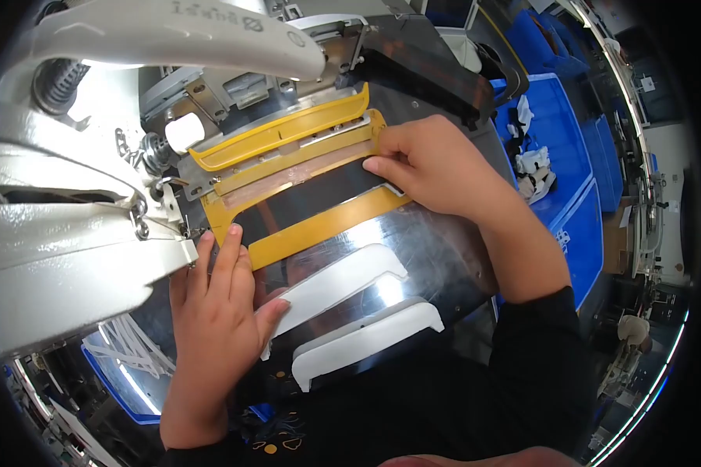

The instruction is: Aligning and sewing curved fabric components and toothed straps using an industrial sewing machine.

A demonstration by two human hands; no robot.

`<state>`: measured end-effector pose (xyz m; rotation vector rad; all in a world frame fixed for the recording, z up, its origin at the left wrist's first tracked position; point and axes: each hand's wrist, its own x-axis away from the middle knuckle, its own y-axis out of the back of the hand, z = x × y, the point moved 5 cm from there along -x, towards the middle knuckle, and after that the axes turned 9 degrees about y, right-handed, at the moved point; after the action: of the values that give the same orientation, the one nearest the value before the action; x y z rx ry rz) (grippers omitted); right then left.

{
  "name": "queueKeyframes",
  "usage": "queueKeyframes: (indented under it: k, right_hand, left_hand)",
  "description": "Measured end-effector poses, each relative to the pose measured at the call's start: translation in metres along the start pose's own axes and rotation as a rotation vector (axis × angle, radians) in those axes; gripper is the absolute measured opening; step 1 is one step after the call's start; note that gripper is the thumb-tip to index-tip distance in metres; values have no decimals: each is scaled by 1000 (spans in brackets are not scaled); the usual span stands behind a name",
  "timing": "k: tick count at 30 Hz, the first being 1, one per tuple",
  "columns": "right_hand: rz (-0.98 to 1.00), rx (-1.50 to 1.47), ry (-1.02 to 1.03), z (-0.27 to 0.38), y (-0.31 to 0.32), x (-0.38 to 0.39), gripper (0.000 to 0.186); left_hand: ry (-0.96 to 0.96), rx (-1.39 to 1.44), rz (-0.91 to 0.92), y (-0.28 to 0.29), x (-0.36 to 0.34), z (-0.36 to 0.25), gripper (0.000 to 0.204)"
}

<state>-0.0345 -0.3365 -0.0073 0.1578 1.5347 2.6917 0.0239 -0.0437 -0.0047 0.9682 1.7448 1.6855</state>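
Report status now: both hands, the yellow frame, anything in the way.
Left hand on left end of yellow frame. Right hand on its right end. Two white pieces nearer the body, not over the frame.

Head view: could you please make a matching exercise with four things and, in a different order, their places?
Things:
1. left hand
2. right hand
3. yellow frame
4. white pieces

Places:
A. between the two hands
B. lying on the dark table, nearer the person than the frame
C. at the frame's right end
D. at the frame's left end

Pairs: 1-D, 2-C, 3-A, 4-B
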Motion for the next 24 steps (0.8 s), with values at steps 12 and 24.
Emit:
queueKeyframes:
  k: [12,24]
  right_hand:
    - [149,113,-178,-5,11,4,29]
    - [73,396,481,14,22,38,29]
  left_hand:
    - [5,-27,-37,2,-1,-2,71]
    - [-27,31,-22,0,-4,3,73]
